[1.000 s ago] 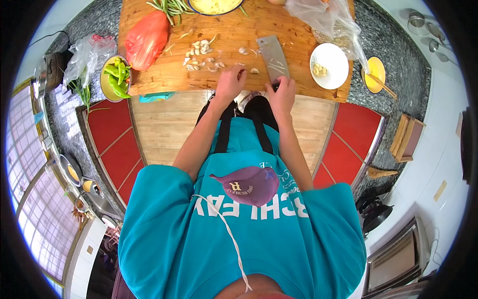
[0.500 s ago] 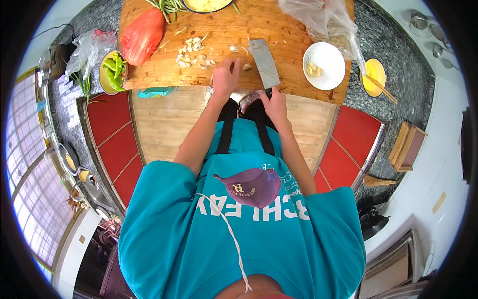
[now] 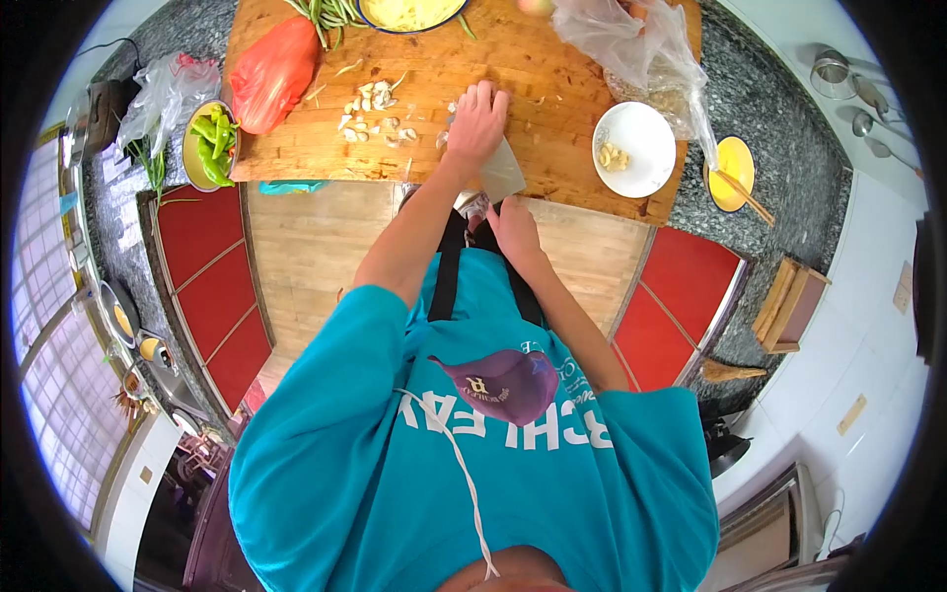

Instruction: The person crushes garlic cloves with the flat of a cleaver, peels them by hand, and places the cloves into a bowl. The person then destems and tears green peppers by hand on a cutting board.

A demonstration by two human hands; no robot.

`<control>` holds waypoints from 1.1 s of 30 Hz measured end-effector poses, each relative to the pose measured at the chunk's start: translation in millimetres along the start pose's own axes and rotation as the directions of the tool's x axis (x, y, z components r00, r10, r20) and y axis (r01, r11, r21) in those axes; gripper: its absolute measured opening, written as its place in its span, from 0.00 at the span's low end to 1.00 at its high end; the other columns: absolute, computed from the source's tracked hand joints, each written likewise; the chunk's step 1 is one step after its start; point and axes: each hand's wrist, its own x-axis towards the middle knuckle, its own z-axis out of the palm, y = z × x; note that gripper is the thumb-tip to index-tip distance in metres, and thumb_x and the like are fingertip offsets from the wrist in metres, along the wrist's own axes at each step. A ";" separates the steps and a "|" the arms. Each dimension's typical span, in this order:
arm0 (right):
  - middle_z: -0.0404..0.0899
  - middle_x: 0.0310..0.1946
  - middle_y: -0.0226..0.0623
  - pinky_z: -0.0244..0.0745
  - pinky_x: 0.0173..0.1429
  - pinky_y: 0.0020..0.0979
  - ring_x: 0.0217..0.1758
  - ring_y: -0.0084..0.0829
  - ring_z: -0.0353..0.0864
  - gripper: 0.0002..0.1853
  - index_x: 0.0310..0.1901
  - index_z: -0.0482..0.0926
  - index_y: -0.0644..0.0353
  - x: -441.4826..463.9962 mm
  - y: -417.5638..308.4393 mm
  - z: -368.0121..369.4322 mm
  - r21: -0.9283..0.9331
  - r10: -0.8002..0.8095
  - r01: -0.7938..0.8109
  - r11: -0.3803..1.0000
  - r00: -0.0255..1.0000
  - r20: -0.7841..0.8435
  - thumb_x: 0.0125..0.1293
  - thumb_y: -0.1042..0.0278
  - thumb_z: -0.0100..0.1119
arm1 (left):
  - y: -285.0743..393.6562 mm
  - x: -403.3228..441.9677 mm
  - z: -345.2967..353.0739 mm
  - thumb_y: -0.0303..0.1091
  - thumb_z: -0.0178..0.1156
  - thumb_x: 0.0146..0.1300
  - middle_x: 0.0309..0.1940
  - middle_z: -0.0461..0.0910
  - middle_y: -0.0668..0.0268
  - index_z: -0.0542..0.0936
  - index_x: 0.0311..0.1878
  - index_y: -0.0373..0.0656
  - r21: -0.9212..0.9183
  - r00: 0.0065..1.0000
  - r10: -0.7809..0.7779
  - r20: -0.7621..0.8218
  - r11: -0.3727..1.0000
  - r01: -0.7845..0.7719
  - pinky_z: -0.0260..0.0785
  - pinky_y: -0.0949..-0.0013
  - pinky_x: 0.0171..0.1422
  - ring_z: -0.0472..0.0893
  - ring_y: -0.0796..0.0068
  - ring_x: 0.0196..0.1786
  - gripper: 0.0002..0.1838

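Note:
My right hand [image 3: 515, 225] is wrapped round the handle of a cleaver [image 3: 503, 172] at the front edge of the wooden board [image 3: 562, 148]. The blade lies low over the board and points away from me. Over the blade rests my left hand [image 3: 477, 120], its fingers bent and hiding the blade's far part; whether anything is under them is hidden. Left of this hand are a group of garlic cloves [image 3: 375, 97] and several loose pieces. A white bowl [image 3: 656, 153] to the right holds some peeled garlic [image 3: 613, 156].
A red plastic bag [image 3: 273, 77], green beans [image 3: 330, 14] and a bowl of pale shreds [image 3: 412, 12] are on the board. At the left is a bowl of green peppers [image 3: 212, 138]; at the right, clear plastic bags [image 3: 631, 44] and a yellow bowl [image 3: 731, 176] with chopsticks.
My left hand has moved from beside the cleaver to on top of its blade. The cleaver and my right hand have shifted left and a little toward me.

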 end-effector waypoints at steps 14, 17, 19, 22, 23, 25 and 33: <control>0.83 0.27 0.56 0.84 0.35 0.48 0.30 0.53 0.86 0.19 0.36 0.74 0.68 2.0 -11.0 19.3 0.058 0.129 -0.130 0.990 0.992 0.013 0.68 0.56 0.63 | -1.2 6.9 8.9 0.30 0.53 0.62 0.46 0.68 0.56 0.74 0.55 0.47 -0.031 0.982 0.077 0.170 0.997 -0.073 0.65 0.56 0.60 0.71 0.54 0.53 0.17; 0.82 0.27 0.57 0.83 0.35 0.49 0.31 0.55 0.85 0.19 0.37 0.74 0.69 8.5 -11.9 20.9 0.102 0.148 -0.146 0.984 0.989 -0.016 0.68 0.57 0.62 | -2.0 7.6 8.6 0.30 0.53 0.62 0.48 0.69 0.55 0.73 0.54 0.45 -0.038 0.980 0.096 0.173 0.995 -0.091 0.65 0.56 0.60 0.71 0.53 0.53 0.16; 0.82 0.27 0.59 0.81 0.35 0.51 0.31 0.58 0.84 0.19 0.38 0.74 0.69 -0.8 -7.6 19.7 0.107 0.113 -0.110 0.988 0.993 -0.018 0.67 0.57 0.63 | 0.0 5.4 5.7 0.28 0.53 0.62 0.48 0.69 0.54 0.74 0.53 0.44 -0.055 0.980 0.109 0.166 0.993 -0.101 0.64 0.56 0.60 0.71 0.53 0.53 0.15; 0.80 0.28 0.62 0.77 0.37 0.55 0.33 0.61 0.82 0.19 0.42 0.74 0.69 -4.2 -5.4 0.7 0.243 0.100 -0.072 0.967 0.990 -0.102 0.68 0.56 0.62 | -2.4 16.5 -11.9 0.25 0.52 0.62 0.47 0.71 0.53 0.74 0.51 0.42 -0.143 1.000 0.011 -0.026 0.990 -0.015 0.65 0.55 0.58 0.71 0.51 0.52 0.13; 0.80 0.28 0.63 0.77 0.37 0.56 0.34 0.62 0.81 0.19 0.44 0.74 0.69 -2.9 -5.1 -9.7 0.280 0.093 -0.053 0.958 0.987 -0.129 0.68 0.57 0.62 | 1.5 14.7 -21.8 0.22 0.53 0.63 0.46 0.72 0.52 0.74 0.50 0.40 -0.244 0.975 -0.126 -0.183 0.966 0.079 0.65 0.54 0.57 0.71 0.50 0.51 0.12; 0.79 0.27 0.63 0.76 0.36 0.56 0.33 0.63 0.81 0.21 0.43 0.73 0.71 11.5 -3.5 -24.0 0.215 0.072 -0.022 0.976 0.971 -0.228 0.69 0.55 0.62 | -1.9 2.5 -41.1 0.21 0.53 0.64 0.44 0.72 0.51 0.74 0.49 0.39 -0.333 0.953 -0.219 -0.207 0.932 0.142 0.65 0.53 0.55 0.72 0.48 0.49 0.11; 0.82 0.27 0.58 0.78 0.36 0.54 0.32 0.60 0.83 0.24 0.38 0.78 0.69 47.3 -4.0 -58.9 -0.073 -0.008 -0.005 0.997 0.985 -0.173 0.69 0.48 0.60 | -12.5 -53.9 -41.7 0.32 0.65 0.63 0.42 0.78 0.54 0.77 0.51 0.40 -0.273 0.991 -0.104 0.084 0.954 0.123 0.73 0.55 0.51 0.78 0.50 0.47 0.15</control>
